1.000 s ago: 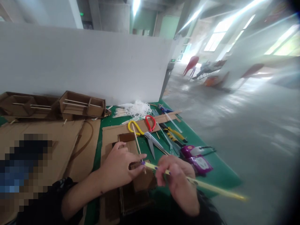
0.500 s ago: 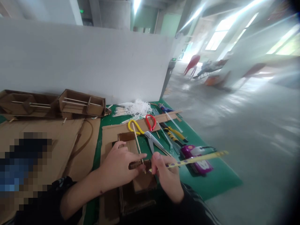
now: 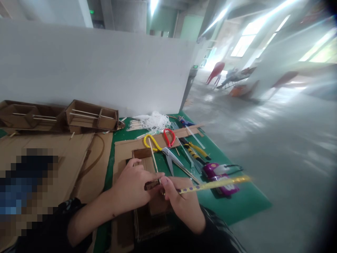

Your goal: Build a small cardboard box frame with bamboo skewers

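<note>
My left hand [image 3: 135, 182] is closed on a small dark brown cardboard piece [image 3: 152, 185], its index finger stretched along the top. A thin wooden stick [image 3: 153, 154] slants up from between the two hands. Pressed against my left fingertips, my right hand [image 3: 183, 200] pinches a yellow strip with purple dots [image 3: 210, 185]; its free end sticks out to the right. The thumb and fingers hide where strip, stick and cardboard piece meet. Under both hands lies an open cardboard box [image 3: 142, 153].
Scissors [image 3: 168, 153] with yellow and red handles lie just beyond the hands. Pliers [image 3: 198, 151], a purple-and-white device [image 3: 223, 179] and a tangle of white string [image 3: 158, 121] are on the green table [image 3: 250, 203]. Cardboard structures [image 3: 92, 116] with sticks stand back left.
My right hand has moved left against my left fingertips, now covering the right end of the cardboard piece. The dotted strip has shifted left and slightly down. My left hand stays put.
</note>
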`<state>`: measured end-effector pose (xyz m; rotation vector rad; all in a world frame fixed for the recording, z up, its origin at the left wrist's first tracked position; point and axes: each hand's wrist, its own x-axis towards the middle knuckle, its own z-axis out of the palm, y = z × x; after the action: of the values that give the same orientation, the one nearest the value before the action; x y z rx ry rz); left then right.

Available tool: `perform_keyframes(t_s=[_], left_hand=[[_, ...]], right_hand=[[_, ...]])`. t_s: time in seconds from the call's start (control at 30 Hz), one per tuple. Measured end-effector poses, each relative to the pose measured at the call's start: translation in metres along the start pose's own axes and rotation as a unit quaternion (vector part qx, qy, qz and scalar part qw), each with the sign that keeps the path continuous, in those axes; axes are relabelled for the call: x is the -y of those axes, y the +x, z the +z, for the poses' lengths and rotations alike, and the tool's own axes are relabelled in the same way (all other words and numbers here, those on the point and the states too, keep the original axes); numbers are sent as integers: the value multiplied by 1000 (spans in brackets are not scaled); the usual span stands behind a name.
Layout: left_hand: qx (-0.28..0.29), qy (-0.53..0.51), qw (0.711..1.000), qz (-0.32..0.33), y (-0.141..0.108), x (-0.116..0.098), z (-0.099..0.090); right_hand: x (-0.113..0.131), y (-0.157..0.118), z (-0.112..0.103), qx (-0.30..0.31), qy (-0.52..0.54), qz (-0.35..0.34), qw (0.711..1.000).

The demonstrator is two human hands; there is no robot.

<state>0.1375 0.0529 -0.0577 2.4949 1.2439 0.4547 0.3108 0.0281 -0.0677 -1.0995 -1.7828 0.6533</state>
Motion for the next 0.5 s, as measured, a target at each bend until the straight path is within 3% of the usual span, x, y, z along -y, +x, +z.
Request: perform_keyframes(t_s=[0.5], left_hand=[[-16,13,1000,15,1,-1,2]], right_hand=[[0,1,0,-11,-8,-13,1000]])
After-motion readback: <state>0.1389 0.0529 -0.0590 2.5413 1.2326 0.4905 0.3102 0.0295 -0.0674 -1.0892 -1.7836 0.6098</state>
